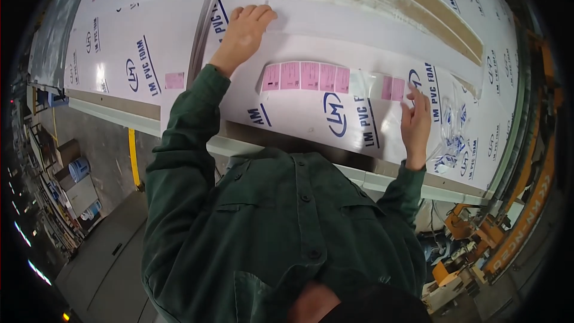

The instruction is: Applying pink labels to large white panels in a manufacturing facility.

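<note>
Right fingers (418,97) — just beside pink labels (393,88); left fingers (256,14) — well apart.

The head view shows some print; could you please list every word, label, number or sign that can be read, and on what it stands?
I won't copy wording, only locate it.
White sheets: large blue lettering and emblems, legible.
Pink labels: dark print, too small to read.
Orange beam: large pale characters, mostly legible.

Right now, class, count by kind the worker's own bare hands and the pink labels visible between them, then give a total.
Left hand and right hand: 2
Pink labels visible between them: 7
Total: 9
</note>
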A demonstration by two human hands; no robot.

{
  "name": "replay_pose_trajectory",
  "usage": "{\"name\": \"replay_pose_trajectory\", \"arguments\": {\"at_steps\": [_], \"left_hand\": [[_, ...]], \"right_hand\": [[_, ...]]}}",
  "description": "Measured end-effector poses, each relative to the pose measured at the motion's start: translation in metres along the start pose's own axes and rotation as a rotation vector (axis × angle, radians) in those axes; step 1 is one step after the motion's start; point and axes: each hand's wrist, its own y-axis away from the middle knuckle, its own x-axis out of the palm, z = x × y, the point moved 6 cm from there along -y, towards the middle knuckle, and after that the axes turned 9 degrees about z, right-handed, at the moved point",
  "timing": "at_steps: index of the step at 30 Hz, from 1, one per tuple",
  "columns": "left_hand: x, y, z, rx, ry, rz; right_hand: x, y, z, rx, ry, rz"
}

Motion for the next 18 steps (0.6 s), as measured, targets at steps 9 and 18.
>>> {"name": "replay_pose_trajectory", "arguments": {"at_steps": [9,18], "left_hand": [[0.002,0.022,-0.027,-0.205,0.743,0.130],[0.033,0.026,-0.067,-0.168,0.794,0.536]], "right_hand": [[0.075,0.269,-0.021,0.369,-0.691,0.874],[0.062,0.122,0.027,0.194,-0.548,0.665]]}}
